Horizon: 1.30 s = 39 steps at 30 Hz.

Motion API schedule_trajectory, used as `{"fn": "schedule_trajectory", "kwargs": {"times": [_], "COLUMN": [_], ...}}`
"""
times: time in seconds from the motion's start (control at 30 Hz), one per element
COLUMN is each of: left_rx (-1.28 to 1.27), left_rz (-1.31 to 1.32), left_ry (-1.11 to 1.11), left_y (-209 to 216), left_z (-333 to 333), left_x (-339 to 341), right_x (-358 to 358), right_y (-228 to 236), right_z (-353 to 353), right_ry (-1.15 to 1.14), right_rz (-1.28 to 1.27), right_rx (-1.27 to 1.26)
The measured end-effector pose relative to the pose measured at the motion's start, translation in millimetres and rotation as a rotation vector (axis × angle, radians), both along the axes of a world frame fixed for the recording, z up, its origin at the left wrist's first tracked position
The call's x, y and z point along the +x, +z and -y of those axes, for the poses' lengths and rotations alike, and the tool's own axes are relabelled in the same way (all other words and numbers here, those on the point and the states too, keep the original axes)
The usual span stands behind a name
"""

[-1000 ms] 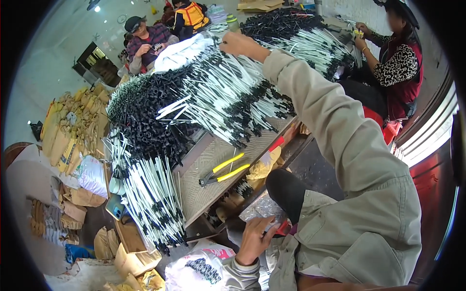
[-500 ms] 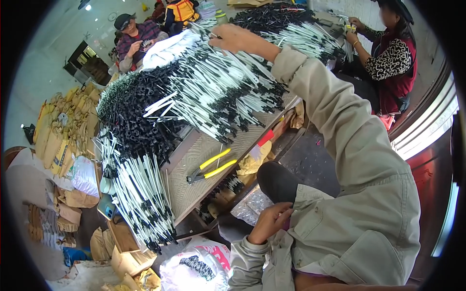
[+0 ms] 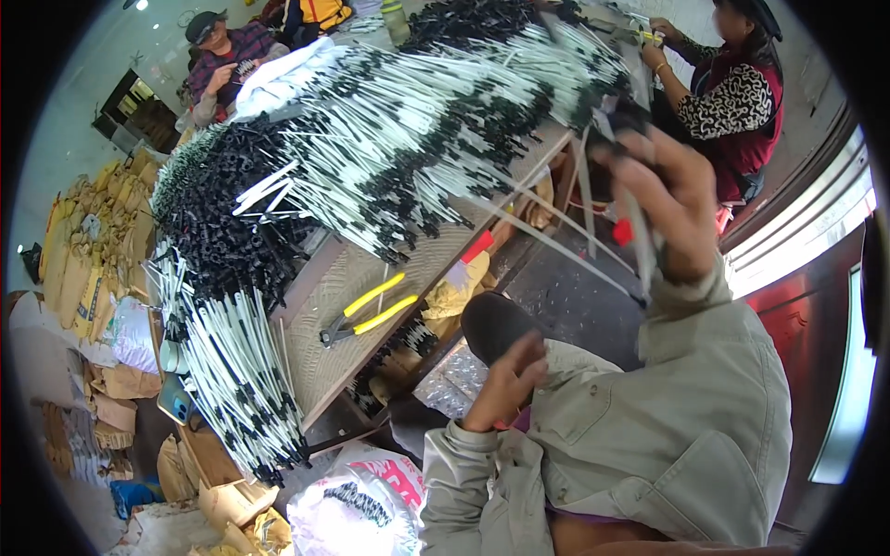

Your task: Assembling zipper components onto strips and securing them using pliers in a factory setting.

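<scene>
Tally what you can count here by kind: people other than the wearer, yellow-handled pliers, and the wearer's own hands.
Other people: 2, one at the far left, one at the far right
Yellow-handled pliers: 1
Wearer's hands: 2, left hand, right hand
Total: 5

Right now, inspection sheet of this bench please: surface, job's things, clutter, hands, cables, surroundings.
Surface: pale woven-topped wooden table, mostly buried.
Job's things: a few thin white rods with black ends, lifted in the right hand.
Clutter: big heap of white black-tipped rods; yellow-handled pliers; white plastic bag below.
Hands: right hand raised, gripping rods, blurred; left hand low at the lap, hold unclear.
Cables: nothing seen.
Surroundings: two other people seated at the far side; stacked brown paper sacks at left.
</scene>
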<state>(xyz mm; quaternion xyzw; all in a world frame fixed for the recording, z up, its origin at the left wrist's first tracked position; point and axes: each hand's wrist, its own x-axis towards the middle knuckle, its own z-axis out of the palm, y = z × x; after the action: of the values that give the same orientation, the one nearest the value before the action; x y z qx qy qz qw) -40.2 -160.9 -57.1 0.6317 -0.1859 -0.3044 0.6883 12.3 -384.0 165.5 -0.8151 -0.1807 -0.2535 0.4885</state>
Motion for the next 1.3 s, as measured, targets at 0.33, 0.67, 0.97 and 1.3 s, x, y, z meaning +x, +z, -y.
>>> {"fn": "schedule_trajectory", "kwargs": {"times": [0.33, 0.67, 0.97, 1.3], "left_rx": [-0.762, -0.815, -0.479, -1.034], "left_rz": [-0.162, -0.069, -0.239, -0.056], "left_ry": [0.6, 1.089, 1.266, 0.976], "left_y": [90.1, 75.0, 57.7, 57.7], "left_z": [35.3, -6.8, -12.5, -21.8], "left_x": [21.3, -13.8, -12.1, -5.4], "right_x": [-19.0, -17.4, -12.3, -17.2], "right_y": [-119.3, -158.2, -176.8, -195.4], "right_z": [-39.1, -115.4, -128.7, -117.6], "right_ry": [0.519, 0.904, 0.6, 0.632], "right_rz": [-0.47, -0.656, -0.306, -0.378], "right_rx": [0.142, 0.379, 0.096, 0.13]}}
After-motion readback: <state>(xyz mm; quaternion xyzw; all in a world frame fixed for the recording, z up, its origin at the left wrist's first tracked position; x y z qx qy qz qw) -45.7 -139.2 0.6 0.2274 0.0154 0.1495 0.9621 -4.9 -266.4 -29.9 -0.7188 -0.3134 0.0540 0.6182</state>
